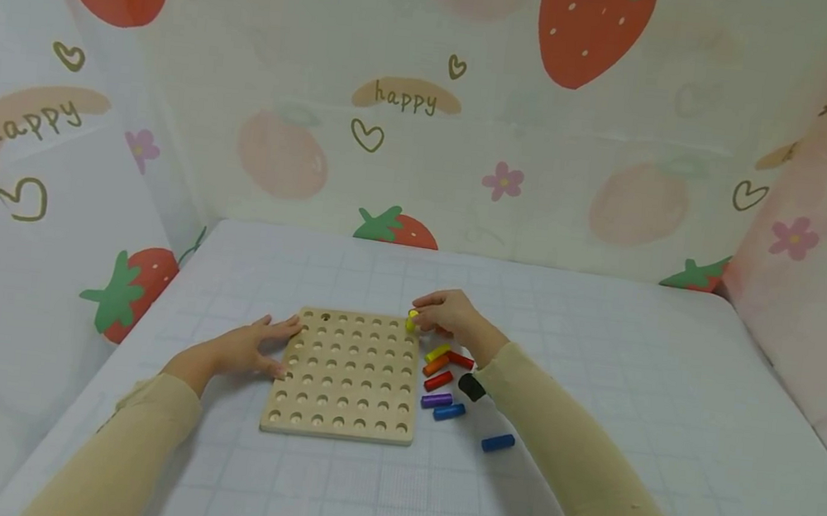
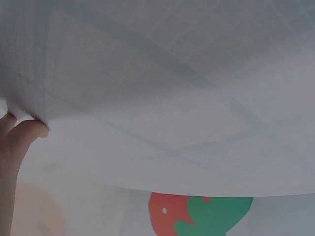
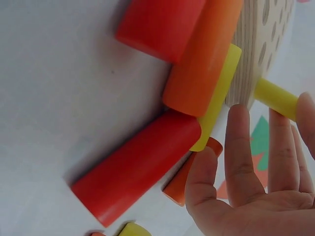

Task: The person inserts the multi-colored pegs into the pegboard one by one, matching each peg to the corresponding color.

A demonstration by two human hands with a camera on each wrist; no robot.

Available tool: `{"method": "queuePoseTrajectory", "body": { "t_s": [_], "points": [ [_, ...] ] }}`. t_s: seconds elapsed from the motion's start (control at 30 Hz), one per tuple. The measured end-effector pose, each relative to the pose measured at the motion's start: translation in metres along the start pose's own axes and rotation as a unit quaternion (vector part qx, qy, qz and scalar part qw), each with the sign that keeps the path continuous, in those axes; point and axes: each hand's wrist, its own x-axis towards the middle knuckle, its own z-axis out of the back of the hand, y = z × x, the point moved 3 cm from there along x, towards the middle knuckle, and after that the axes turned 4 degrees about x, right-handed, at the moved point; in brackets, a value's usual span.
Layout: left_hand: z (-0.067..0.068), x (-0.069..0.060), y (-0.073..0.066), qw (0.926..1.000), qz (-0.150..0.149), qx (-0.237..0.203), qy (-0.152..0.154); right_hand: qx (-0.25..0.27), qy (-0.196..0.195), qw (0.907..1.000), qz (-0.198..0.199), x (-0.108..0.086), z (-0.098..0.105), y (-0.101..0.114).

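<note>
A wooden pegboard (image 1: 350, 375) with rows of round holes lies flat on the table. At its far right corner my right hand (image 1: 449, 315) pinches a yellow peg (image 3: 276, 97), whose lower end meets the board; how deep it sits cannot be told. My left hand (image 1: 251, 348) rests along the board's left edge, thumb and fingers spread. Only part of that left hand (image 2: 19, 142) shows in the left wrist view. Near my right hand lie another yellow peg (image 1: 438, 352), an orange peg (image 1: 436, 366) and a red peg (image 3: 140, 164).
Right of the board lie a second red peg (image 1: 438, 381), a purple peg (image 1: 437, 401), a blue peg (image 1: 448, 412) and another blue peg (image 1: 498, 443). A black object (image 1: 472, 387) is by the right wrist. A strawberry-print curtain (image 1: 407, 166) stands behind the table.
</note>
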Motion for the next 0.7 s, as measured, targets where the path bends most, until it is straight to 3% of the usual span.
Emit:
{"method": "queuePoseTrajectory", "body": {
  "t_s": [0.33, 0.7],
  "points": [
    [-0.002, -0.002, 0.000, 1.0000, 0.000, -0.006, -0.005, 0.005, 0.002, 1.0000, -0.008, -0.005, 0.004, -0.001],
    [0.001, -0.001, -0.004, 1.0000, -0.005, 0.003, -0.004, -0.024, 0.007, 0.9996, -0.010, -0.014, 0.044, -0.001]
  ]
}}
